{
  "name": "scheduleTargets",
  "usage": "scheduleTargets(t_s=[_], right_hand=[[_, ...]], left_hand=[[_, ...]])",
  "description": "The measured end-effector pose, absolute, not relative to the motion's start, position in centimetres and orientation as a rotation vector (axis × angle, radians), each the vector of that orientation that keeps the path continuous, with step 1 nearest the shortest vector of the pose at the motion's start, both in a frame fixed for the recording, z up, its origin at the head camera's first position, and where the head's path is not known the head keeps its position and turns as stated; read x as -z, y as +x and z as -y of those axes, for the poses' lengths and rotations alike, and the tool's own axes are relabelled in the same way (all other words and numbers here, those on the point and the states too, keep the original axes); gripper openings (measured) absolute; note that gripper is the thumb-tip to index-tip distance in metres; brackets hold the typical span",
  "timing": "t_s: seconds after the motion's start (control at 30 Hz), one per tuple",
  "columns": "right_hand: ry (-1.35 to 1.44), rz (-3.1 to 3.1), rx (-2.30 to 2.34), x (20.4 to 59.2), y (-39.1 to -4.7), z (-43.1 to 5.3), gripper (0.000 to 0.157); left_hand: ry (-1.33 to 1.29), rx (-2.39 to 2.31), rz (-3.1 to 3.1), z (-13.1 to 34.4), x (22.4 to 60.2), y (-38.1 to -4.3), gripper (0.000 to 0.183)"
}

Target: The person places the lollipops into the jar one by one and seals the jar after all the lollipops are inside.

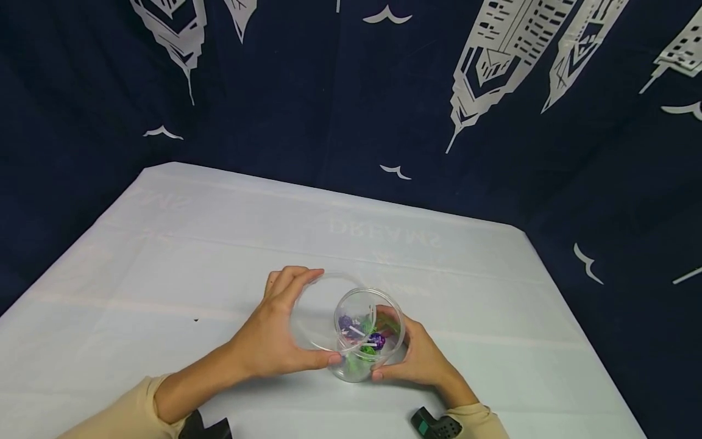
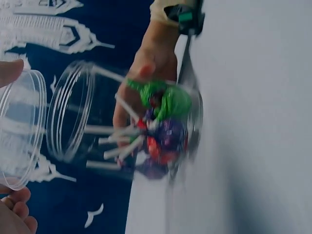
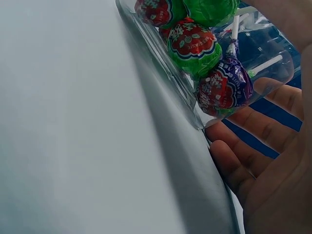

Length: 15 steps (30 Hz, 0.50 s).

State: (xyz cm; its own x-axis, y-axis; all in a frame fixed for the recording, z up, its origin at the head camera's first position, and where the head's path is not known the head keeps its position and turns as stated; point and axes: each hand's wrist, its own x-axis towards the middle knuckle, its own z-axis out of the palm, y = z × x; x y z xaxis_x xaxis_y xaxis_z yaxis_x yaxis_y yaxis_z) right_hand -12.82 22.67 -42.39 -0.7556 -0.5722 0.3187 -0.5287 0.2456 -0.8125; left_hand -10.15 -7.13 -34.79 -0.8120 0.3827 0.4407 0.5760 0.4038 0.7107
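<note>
A clear plastic jar (image 1: 368, 338) stands open on the white table, holding several lollipops (image 1: 362, 335) in purple, green and red wrappers with white sticks. My right hand (image 1: 410, 355) grips the jar from its right side, fingers wrapped behind it. Just left of the jar's mouth, my left hand (image 1: 289, 323) holds the clear round lid (image 1: 317, 312) between thumb and fingers, tilted. In the left wrist view the lid (image 2: 19, 126) is apart from the jar's threaded rim (image 2: 70, 112). The right wrist view looks through the jar's base at the lollipops (image 3: 202, 53) and my fingers (image 3: 253, 161).
A white cloth covers the table (image 1: 192, 244), which ends at the far and right edges. A dark blue backdrop (image 1: 329, 91) with white building prints hangs behind and around it. Black wrist devices (image 1: 436, 424) sit on both forearms.
</note>
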Motion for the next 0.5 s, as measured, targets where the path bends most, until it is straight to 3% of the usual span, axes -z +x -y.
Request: scheduleTargets(t_s=[0.5], right_hand=[[-1.025, -2.472, 1.55, 42.4, -12.6, -22.8, 0.095]], left_hand=[[-0.891, 1.185, 2.614, 2.9, 34.5, -10.7, 0.108]])
